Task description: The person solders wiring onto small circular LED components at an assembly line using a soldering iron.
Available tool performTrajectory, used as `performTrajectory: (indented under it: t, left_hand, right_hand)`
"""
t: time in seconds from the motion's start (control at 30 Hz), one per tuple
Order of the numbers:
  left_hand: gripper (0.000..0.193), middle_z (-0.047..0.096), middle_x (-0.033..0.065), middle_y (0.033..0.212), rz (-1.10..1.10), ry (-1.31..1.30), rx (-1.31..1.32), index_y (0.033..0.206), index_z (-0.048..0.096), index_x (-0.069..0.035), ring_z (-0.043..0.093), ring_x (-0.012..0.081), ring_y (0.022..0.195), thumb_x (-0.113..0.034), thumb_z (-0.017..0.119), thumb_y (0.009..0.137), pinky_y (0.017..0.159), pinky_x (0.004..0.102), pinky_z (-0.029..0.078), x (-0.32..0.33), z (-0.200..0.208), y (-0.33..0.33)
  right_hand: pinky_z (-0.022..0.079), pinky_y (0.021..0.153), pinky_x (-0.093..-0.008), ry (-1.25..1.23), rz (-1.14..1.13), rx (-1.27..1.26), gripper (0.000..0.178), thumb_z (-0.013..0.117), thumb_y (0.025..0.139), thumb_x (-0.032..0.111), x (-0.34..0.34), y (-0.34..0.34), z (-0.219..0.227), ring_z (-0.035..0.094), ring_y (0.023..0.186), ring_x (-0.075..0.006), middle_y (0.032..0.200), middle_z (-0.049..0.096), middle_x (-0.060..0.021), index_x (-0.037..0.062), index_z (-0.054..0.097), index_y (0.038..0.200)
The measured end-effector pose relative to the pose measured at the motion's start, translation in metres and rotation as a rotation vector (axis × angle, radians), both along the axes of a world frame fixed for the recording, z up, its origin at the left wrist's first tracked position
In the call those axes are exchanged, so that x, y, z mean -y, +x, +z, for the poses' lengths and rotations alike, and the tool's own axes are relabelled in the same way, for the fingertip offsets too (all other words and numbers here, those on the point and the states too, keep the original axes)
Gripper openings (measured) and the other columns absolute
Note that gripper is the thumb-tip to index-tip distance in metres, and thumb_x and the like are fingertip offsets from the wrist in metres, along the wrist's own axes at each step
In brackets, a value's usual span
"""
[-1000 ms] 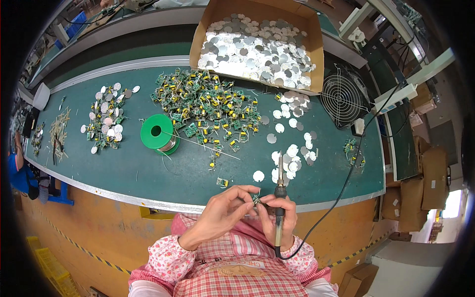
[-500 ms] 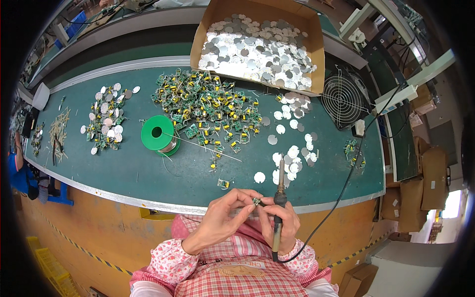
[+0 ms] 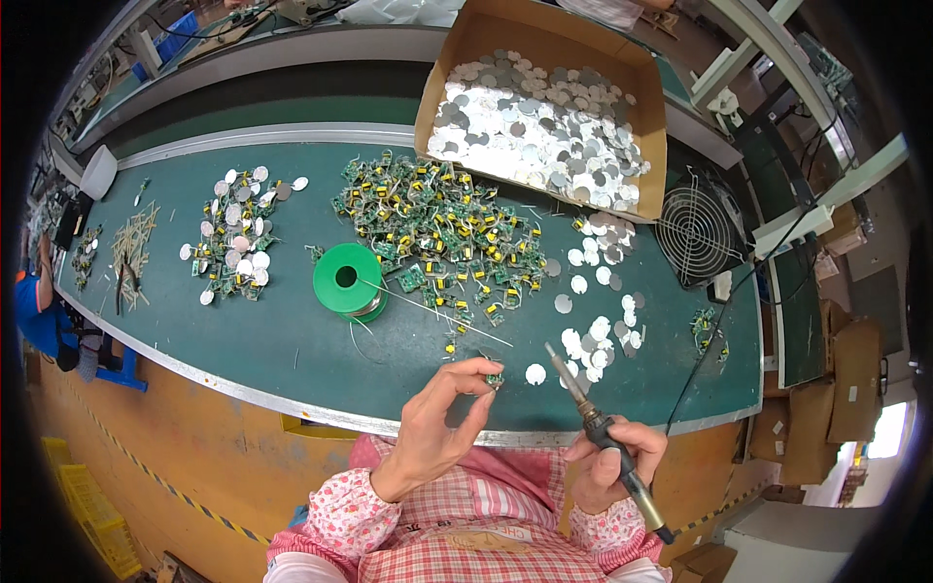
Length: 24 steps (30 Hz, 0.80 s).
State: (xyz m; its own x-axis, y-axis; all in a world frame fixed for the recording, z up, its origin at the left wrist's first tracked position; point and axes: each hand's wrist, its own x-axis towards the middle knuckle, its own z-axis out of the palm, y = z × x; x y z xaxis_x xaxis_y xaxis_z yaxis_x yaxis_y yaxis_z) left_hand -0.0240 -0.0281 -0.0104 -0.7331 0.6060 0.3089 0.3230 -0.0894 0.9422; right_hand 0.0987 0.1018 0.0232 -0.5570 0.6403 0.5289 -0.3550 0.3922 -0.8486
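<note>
Head view: the left hand (image 3: 435, 423) pinches a small circuit board (image 3: 494, 379) between thumb and forefinger, over the near part of the green table (image 3: 243, 350). The right hand (image 3: 595, 483) grasps a soldering iron (image 3: 603, 433) by its dark handle, fingers curled around it; the iron slants, its metal tip pointing forward and to the left, apart from the board. One disc (image 3: 535, 374) lies between the board and the iron, and a loose group of discs (image 3: 595, 347) lies just past the iron. Ahead of the left hand is a green spool (image 3: 337, 282), with a length of wire (image 3: 457, 318) reaching out to the right. Beyond it spreads a big pile of boards (image 3: 437, 219) with yellow parts. Farther back, a cardboard box (image 3: 544, 34) holds many more discs, and a fan (image 3: 694, 233) is beside it. To the left, pale sticks (image 3: 136, 238) lie near a cluster of boards and discs (image 3: 233, 238).
</note>
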Motion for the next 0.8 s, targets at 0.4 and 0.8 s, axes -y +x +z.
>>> performTrajectory:
  t: [0.4,0.8]
  left_hand:
    - [0.010,0.058,0.0158,0.113,0.038,0.036,0.064,0.093,0.054,0.002,0.062,0.0203,0.097,0.006,0.058,0.085,0.085,0.0321,0.050,-0.002,-0.003,-0.007]
    - [0.010,0.057,0.0167,0.113,0.044,0.033,0.021,0.093,0.054,0.002,0.062,0.0216,0.098,0.006,0.058,0.084,0.084,0.0321,0.051,-0.002,-0.007,-0.008]
  right_hand:
    - [0.049,0.047,-0.0261,0.068,0.091,0.075,0.024,0.059,0.090,0.019,-0.005,-0.009,-0.009,0.064,0.051,-0.0176,0.061,0.059,-0.0089,0.0004,0.045,0.095]
    - [0.048,0.048,-0.0250,0.066,0.096,0.060,0.021,0.058,0.090,0.017,-0.006,-0.012,-0.015,0.064,0.053,-0.0169,0.058,0.062,-0.0080,0.0009,0.045,0.095]
